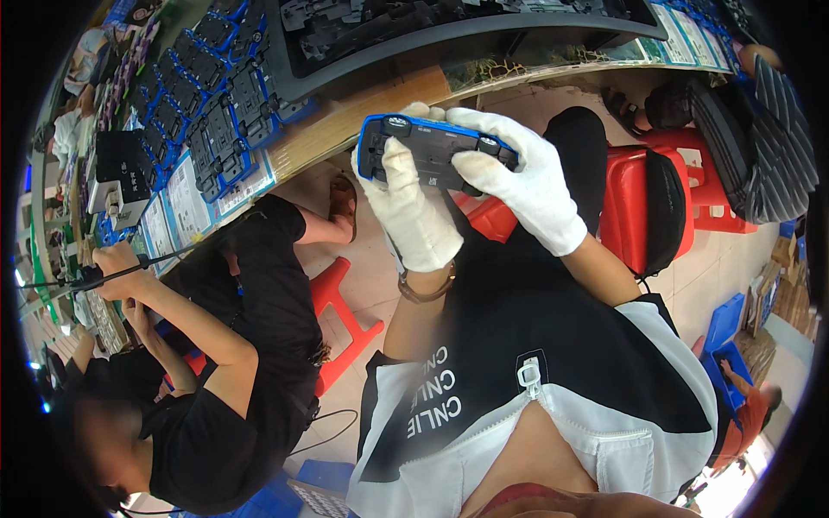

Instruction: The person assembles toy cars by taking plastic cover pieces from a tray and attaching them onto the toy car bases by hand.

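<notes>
Basically, left hand (pixel 410 207) and right hand (pixel 527 177) gripped blue-black toy car (pixel 436 154) beyond near tabletop edge (pixel 350 121); slippery gloves (pixel 553 211) could've dropped it

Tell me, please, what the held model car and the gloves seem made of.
The model car: likely plastic, from its glossy blue edge and dull, moulded black underside, though the blue may be painted metal. The white gloves: apparently cloth, matt, with creases.

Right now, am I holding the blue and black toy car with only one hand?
No, the gloved left hand and the gloved right hand both grip the blue and black toy car.
</notes>
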Demonstrator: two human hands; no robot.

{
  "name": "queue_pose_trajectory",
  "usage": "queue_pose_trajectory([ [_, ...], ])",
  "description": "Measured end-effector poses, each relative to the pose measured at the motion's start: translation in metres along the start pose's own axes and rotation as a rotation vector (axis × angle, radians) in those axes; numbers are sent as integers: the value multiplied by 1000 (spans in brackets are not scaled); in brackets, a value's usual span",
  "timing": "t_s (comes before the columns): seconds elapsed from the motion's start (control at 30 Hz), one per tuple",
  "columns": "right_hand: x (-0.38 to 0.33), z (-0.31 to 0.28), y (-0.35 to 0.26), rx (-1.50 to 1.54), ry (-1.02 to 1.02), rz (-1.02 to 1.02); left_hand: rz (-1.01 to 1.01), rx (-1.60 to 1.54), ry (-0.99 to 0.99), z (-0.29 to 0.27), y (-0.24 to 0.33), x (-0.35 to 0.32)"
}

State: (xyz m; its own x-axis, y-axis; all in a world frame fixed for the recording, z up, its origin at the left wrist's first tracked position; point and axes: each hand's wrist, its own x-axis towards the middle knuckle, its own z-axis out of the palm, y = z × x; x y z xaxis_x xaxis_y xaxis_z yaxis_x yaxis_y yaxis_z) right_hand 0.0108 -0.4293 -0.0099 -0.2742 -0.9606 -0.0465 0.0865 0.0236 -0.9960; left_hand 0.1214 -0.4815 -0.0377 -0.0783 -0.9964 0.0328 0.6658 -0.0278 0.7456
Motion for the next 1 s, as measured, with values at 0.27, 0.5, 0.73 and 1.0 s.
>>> queue_pose_trajectory([
  [0.27,-3,1,8,222,-6,33,24,-20,36,-3,-2,1],
  [0.5,-1,-2,15,241,-6,37,20,-50,87,-4,-9,1],
  [0.73,-5,-5,16,373,-16,110,162,22,142,2,-16,-1],
  [1.0,6,-15,17,368,-90,148,-100,-96,133,-6,-3,7],
])
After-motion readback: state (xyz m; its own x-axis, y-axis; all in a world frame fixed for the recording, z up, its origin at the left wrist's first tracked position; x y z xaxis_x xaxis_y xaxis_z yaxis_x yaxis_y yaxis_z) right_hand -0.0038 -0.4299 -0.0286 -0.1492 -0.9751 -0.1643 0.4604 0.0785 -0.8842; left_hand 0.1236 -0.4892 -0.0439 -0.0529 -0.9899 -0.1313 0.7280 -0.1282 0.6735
